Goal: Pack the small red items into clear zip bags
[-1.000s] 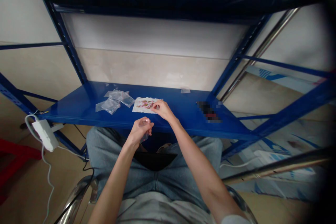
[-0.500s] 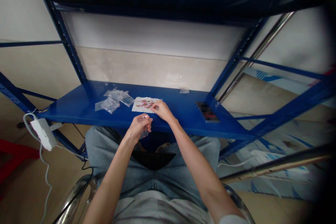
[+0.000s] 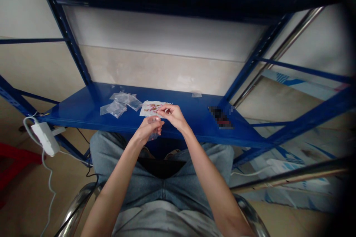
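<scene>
My left hand point(image 3: 149, 129) is closed on a small clear plastic bag point(image 3: 152, 137), held just off the front edge of the blue shelf point(image 3: 83, 114). Close beside it, my right hand point(image 3: 172, 115) has thumb and fingertips pinched together over a white paper point(image 3: 144, 112). Several small pink and brown pieces point(image 3: 154, 107) lie on that paper; my right hand hides its right part. Whatever the pinch holds is too small to make out. Left of the paper is a loose pile of clear plastic bags point(image 3: 119, 103).
Another clear bag point(image 3: 196, 94) lies near the back of the shelf. At the right is a dark, blurred-out object point(image 3: 221, 117). A white power strip point(image 3: 46, 139) hangs at the left end with its cables. Blue uprights and an upper shelf frame the space.
My right hand has drawn slightly back from the pieces towards the left hand. The left hand has risen a little, still with the bag. The view has shifted slightly.
</scene>
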A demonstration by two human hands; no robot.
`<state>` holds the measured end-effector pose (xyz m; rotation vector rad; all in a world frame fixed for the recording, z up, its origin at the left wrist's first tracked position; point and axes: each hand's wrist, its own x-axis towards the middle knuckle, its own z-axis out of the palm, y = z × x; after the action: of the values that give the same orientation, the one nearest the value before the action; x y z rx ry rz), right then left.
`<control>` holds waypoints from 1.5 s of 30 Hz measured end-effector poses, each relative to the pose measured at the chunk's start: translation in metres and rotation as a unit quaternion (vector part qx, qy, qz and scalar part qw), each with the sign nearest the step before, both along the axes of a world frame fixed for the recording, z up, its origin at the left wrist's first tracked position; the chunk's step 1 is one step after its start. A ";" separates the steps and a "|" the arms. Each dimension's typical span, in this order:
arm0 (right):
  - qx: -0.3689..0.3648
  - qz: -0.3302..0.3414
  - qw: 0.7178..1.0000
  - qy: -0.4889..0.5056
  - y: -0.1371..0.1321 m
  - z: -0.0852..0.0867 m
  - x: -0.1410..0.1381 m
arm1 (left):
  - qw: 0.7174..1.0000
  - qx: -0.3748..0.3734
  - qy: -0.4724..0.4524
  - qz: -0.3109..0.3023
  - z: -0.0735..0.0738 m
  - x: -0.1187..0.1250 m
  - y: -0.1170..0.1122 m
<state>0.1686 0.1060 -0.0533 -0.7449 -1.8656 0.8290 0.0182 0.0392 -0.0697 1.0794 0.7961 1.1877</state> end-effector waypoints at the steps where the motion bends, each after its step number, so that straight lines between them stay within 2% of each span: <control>1: 0.008 0.015 1.000 -0.017 -0.006 0.006 -0.001 | 1.000 0.004 0.006 0.000 0.000 0.001 0.001; 5: 0.043 0.037 0.997 -0.042 -0.020 0.026 -0.002 | 1.000 0.013 0.015 -0.007 0.007 0.003 0.005; 9: 0.046 0.019 0.999 -0.015 -0.015 0.032 0.001 | 1.000 0.024 0.017 -0.009 0.017 0.003 0.003; 14: 0.009 -0.046 0.998 0.044 0.024 0.012 0.003 | 1.000 0.011 -0.007 -0.007 0.017 0.001 -0.006; 18: 0.028 -0.171 0.983 -0.055 0.066 -0.011 0.004 | 0.999 -0.005 -0.034 -0.004 0.005 -0.003 -0.014; 21: 0.050 -0.198 0.973 -0.113 0.085 -0.022 0.005 | 0.999 -0.017 -0.042 0.013 -0.003 -0.006 -0.016; 31: 0.096 -0.209 0.949 -0.213 0.087 -0.044 0.005 | 0.997 -0.010 -0.068 0.045 -0.007 -0.011 -0.014; 40: 0.104 -0.222 0.939 -0.241 0.086 -0.049 0.005 | 0.996 -0.015 -0.084 0.033 0.005 -0.003 -0.013; 45: 0.090 -0.223 0.945 -0.223 0.089 -0.050 0.005 | 0.996 -0.004 -0.090 0.023 0.012 -0.002 -0.012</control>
<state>0.1739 0.1946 -0.1034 -1.2528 -2.0101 0.2022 0.0161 0.0273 -0.0574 0.9372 0.6867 1.3001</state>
